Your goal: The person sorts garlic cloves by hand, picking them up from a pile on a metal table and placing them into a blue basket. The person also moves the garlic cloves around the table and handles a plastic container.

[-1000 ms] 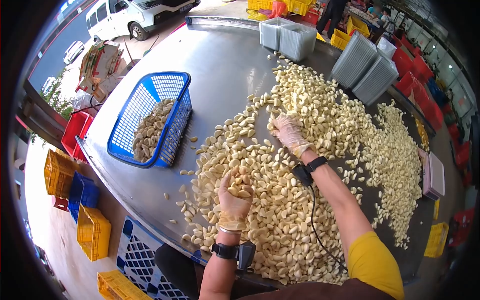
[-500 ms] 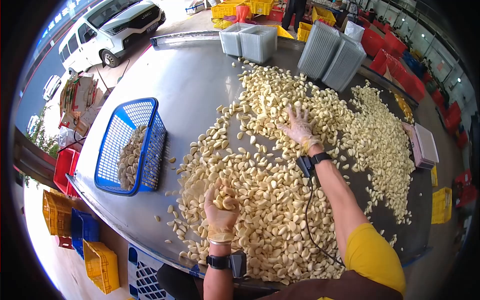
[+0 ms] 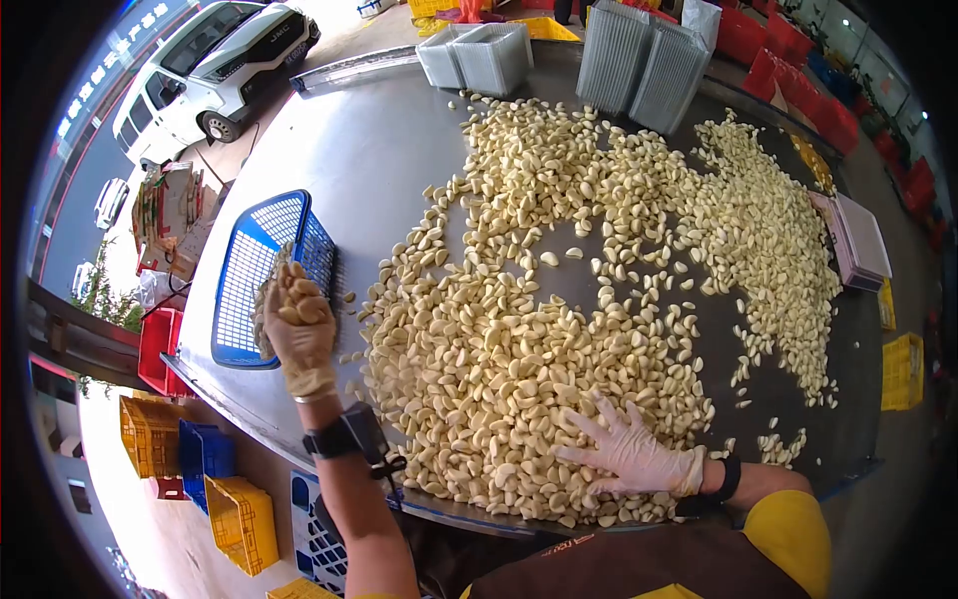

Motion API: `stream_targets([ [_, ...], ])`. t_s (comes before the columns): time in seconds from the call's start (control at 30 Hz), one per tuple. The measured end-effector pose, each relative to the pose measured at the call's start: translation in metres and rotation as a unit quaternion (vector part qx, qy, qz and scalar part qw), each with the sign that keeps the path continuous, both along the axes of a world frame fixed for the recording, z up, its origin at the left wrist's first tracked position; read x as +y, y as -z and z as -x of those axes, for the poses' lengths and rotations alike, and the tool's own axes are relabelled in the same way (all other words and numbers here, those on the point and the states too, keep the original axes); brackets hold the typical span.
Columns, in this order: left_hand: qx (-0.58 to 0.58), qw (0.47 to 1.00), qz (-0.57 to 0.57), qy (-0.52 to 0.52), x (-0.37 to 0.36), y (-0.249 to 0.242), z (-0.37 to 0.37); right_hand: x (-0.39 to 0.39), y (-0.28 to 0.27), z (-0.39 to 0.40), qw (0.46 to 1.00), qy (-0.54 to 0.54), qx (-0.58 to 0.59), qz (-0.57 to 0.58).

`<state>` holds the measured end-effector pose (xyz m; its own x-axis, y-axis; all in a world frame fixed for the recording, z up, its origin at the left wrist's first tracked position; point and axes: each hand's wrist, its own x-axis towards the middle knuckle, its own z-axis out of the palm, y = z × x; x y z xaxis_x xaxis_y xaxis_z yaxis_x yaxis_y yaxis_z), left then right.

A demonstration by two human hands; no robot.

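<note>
Your left hand point(image 3: 301, 334) holds cloves point(image 3: 299, 297) in curled fingers at the blue basket point(image 3: 232, 334). Your right hand point(image 3: 631, 451), fingers spread apart, rests on the near side of the clove heap point(image 3: 499, 384) on the metal table point(image 3: 399, 150).

blue basket point(image 3: 239, 299) partly behind left hand point(image 3: 302, 334), apron lettering point(image 3: 578, 544) seemingly blurred

This is a produce-packing workshop, open to the outdoors: a broad metal table point(image 3: 369, 130) heaped with pale cloves point(image 3: 519, 369), stacked clear trays point(image 3: 611, 60) at one o'clock, plastic crates point(image 3: 239, 524) at eight, a parked van point(image 3: 225, 70) at ten. The blurred red shapes point(image 3: 823, 110) at two o'clock are probably bins.
</note>
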<state>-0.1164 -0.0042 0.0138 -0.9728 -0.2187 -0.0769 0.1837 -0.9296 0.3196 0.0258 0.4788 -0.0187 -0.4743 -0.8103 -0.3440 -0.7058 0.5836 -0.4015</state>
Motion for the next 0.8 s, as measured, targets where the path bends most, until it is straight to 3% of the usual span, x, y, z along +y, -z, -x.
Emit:
stream_targets([
  [0.03,-0.006,0.995,0.088,-0.052,-0.044,-0.002,0.015,0.002,-0.024,0.007,0.998,-0.027,-0.023,-0.042],
  [0.07,0.021,0.936,0.326,-0.13,-0.085,-0.001,0.029,0.009,-0.018,0.022,0.999,-0.021,-0.021,-0.04],
  [0.1,-0.064,0.878,0.442,-0.172,-0.08,-0.013,0.036,0.023,-0.001,0.037,0.986,0.039,-0.119,0.111],
  [0.13,-0.15,0.797,0.545,-0.211,-0.074,-0.024,0.038,0.031,0.012,0.053,0.938,0.095,-0.214,0.256],
  [0.17,-0.261,0.617,0.715,-0.201,-0.093,-0.012,0.041,0.029,0.014,0.076,0.925,0.173,-0.172,0.292],
  [0.2,-0.351,0.392,0.831,-0.179,-0.114,-0.002,0.045,0.022,0.016,0.106,0.904,0.246,-0.127,0.326],
  [0.23,-0.421,0.26,0.848,-0.19,-0.059,-0.022,0.033,0.015,0.023,0.138,0.901,0.289,-0.029,0.323],
  [0.27,-0.347,0.224,0.876,-0.25,-0.045,-0.007,0.027,0.007,0.036,0.17,0.887,0.329,0.067,0.317],
  [0.33,-0.067,0.533,0.803,-0.258,0.029,0.016,0.016,-0.012,0.072,0.237,0.865,0.316,0.294,0.255],
  [0.37,-0.05,0.6,0.782,-0.159,0.062,0.035,0.014,-0.014,0.103,0.269,0.882,0.282,0.31,0.214],
  [0.4,-0.052,0.581,0.81,-0.064,0.102,0.041,0.008,-0.016,0.123,0.287,0.896,0.247,0.327,0.173],
  [0.43,-0.008,0.633,0.774,-0.004,0.147,0.043,0.005,-0.017,0.121,0.285,0.896,0.245,0.328,0.173],
  [0.47,0.017,0.607,0.793,0.052,0.177,0.057,0.011,-0.016,0.115,0.283,0.904,0.255,0.304,0.16],
  [0.53,0.14,0.466,0.87,0.078,0.225,0.078,0.031,-0.009,0.095,0.274,0.912,0.258,0.284,0.143],
  [0.6,0.202,0.418,0.883,0.065,0.26,0.101,0.052,0.01,0.07,0.235,0.894,0.291,0.179,0.29],
  [0.67,0.206,0.341,0.909,0.12,0.274,0.128,0.068,0.045,0.061,0.202,0.894,0.265,0.164,0.323],
  [0.7,0.21,0.342,0.908,0.124,0.279,0.127,0.071,0.067,0.05,0.182,0.898,0.29,0.131,0.302],
  [0.77,0.179,0.271,0.939,0.115,0.284,0.128,0.07,0.099,0.028,0.141,0.873,0.382,0.057,0.298],
  [0.8,0.187,0.301,0.928,0.114,0.281,0.121,0.066,0.11,0.023,0.121,0.841,0.444,0.015,0.311],
])
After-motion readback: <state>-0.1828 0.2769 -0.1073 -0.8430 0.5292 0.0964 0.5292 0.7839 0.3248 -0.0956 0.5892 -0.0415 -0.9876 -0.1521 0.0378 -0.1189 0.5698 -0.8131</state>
